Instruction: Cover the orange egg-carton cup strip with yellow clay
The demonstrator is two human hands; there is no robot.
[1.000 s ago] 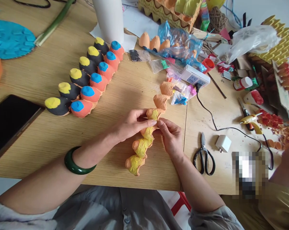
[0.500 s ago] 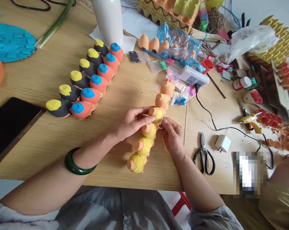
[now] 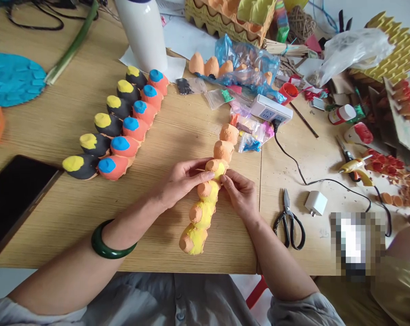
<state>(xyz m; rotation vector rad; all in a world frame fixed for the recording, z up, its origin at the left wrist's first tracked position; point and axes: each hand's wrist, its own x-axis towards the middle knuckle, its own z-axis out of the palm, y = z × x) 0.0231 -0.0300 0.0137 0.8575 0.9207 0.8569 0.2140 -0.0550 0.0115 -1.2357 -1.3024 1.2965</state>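
Note:
A strip of orange egg-carton cups (image 3: 202, 214) runs away from me, raised over the table. Yellow clay coats the sides of its nearer cups; the farthest two are bare orange. My left hand (image 3: 184, 181) grips the strip from the left, thumb on top near the middle cup. From the right, my right hand (image 3: 239, 192) presses thumb and fingers against the yellow clay on that same cup. To the left stand two joined rows of finished cups: black cups (image 3: 106, 123) topped with yellow and red cups (image 3: 135, 129) topped with blue.
Black scissors (image 3: 288, 219), a white charger plug (image 3: 315, 203) and a glue gun (image 3: 357, 167) lie right. A power strip (image 3: 271, 108), clay packets (image 3: 250, 142) and a white bottle (image 3: 143, 38) are farther back. A phone (image 3: 19, 199) lies left; another person's sleeve (image 3: 397, 285) is at right.
The view has shifted slightly, so most table items appear lower. My hands keep their hold on the strip, with the right thumb still at the middle cup's clay.

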